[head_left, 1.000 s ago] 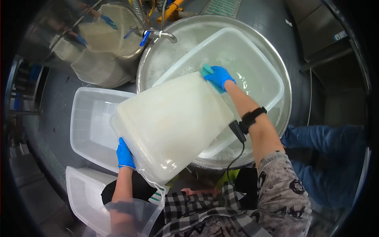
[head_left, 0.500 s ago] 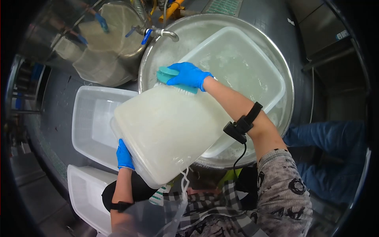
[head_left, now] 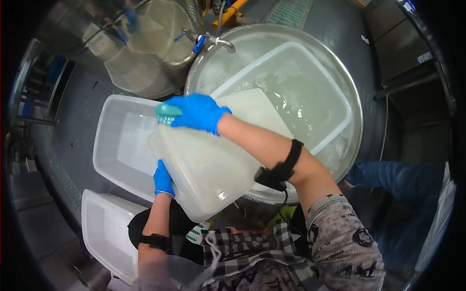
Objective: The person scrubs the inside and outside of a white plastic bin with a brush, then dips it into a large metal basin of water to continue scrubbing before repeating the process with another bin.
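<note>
A white plastic tub (head_left: 208,160) is tilted, its outer bottom facing up, over the near left rim of a big round metal basin. My left hand (head_left: 163,179), in a blue glove, grips the tub's rim at its lower left side; the fingers are partly hidden. My right hand (head_left: 196,114), gloved in blue too, is closed around a teal scrub brush (head_left: 167,114) with pale bristles, at the tub's upper left edge. A second white tub (head_left: 335,97) lies in the cloudy, foamy water of the metal basin (head_left: 358,116).
Two more white tubs (head_left: 99,140) (head_left: 90,213) stand at the left on the grey floor. A metal tap (head_left: 225,44) with a blue lever reaches over the basin. Behind it are a yellow pipe (head_left: 232,12) and another metal vessel (head_left: 170,29). A person's legs in jeans (head_left: 388,177) are at right.
My right hand has moved the brush left and down across the tub's bottom to its left edge. The left hand keeps its grip; the view has shifted slightly.
</note>
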`<state>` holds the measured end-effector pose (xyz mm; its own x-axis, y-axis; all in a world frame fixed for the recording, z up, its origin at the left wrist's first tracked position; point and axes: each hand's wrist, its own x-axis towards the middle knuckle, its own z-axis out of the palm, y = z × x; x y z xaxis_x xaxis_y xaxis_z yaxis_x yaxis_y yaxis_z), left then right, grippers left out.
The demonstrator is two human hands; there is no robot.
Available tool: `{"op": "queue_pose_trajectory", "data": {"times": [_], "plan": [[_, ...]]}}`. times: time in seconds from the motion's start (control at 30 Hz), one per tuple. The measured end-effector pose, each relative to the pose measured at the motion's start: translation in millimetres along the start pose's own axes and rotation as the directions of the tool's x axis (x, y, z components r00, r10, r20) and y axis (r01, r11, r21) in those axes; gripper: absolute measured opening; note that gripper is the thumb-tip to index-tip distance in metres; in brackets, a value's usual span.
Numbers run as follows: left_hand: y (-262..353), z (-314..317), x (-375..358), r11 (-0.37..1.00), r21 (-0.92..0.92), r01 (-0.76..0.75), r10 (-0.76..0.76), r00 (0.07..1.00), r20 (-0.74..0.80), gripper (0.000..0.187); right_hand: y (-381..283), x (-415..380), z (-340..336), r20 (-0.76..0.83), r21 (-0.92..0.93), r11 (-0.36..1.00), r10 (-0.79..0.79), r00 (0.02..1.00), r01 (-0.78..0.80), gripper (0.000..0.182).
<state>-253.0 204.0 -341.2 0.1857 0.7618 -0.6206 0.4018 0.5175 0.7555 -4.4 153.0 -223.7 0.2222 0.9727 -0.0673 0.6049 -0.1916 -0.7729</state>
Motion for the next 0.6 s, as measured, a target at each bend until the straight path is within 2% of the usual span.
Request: {"op": "queue_pose_trajectory", "data": {"times": [0.1, 0.17, 0.23, 0.33, 0.37, 0.4, 0.43, 0.5, 0.53, 0.6], "plan": [[0, -4, 3, 1.000, 0.008, 0.005, -0.005, 1.000, 0.016, 0.050, 14, -33, 1, 0.009, 0.093, 0.996, 0.009, 1.000, -0.009, 0.049], [0, -6, 2, 1.000, 0.021, 0.021, -0.022, 0.999, 0.025, 0.050, 64, -49, -12, -0.074, 0.339, 0.936, 0.127, 0.989, -0.095, 0.051], [3, -5, 0, 0.999, -0.018, 0.035, -0.033, 0.997, 0.074, 0.053, 98, -62, -40, -0.097, 0.122, 0.943, 0.322, 0.942, -0.309, 0.051], [-3, -4, 8, 1.000, 0.018, 0.004, -0.004, 0.999, 0.035, 0.053, 92, -54, -45, -0.073, 0.161, 0.948, 0.290, 0.954, -0.276, 0.050], [-6, -4, 9, 1.000, 0.014, 0.003, -0.004, 0.999, 0.034, 0.053, 74, -47, -28, -0.071, 0.234, 0.950, 0.231, 0.970, -0.209, 0.052], [-7, -4, 9, 1.000, -0.019, 0.013, -0.012, 0.999, 0.046, 0.053, 39, -35, -23, 0.011, 0.064, 0.994, 0.092, 0.996, -0.092, 0.053], [-7, -4, 10, 0.998, -0.053, 0.019, -0.016, 0.998, 0.057, 0.053, 19, -28, -17, 0.084, 0.112, 0.992, 0.045, 0.995, -0.055, 0.053], [-2, -7, 4, 1.000, 0.029, 0.010, -0.011, 0.999, 0.039, 0.053, 38, -16, -20, 0.080, 0.019, 0.999, 0.025, 0.996, -0.027, 0.052], [3, -6, 2, 0.996, 0.085, -0.006, 0.005, 1.000, 0.021, 0.053, 56, -20, -32, 0.086, -0.031, 0.997, 0.077, 0.993, -0.075, 0.053], [8, -4, -3, 0.999, 0.034, 0.004, -0.005, 0.999, 0.033, 0.053, 124, -40, -60, 0.093, -0.145, 0.978, 0.161, 0.982, -0.147, 0.052]]}}
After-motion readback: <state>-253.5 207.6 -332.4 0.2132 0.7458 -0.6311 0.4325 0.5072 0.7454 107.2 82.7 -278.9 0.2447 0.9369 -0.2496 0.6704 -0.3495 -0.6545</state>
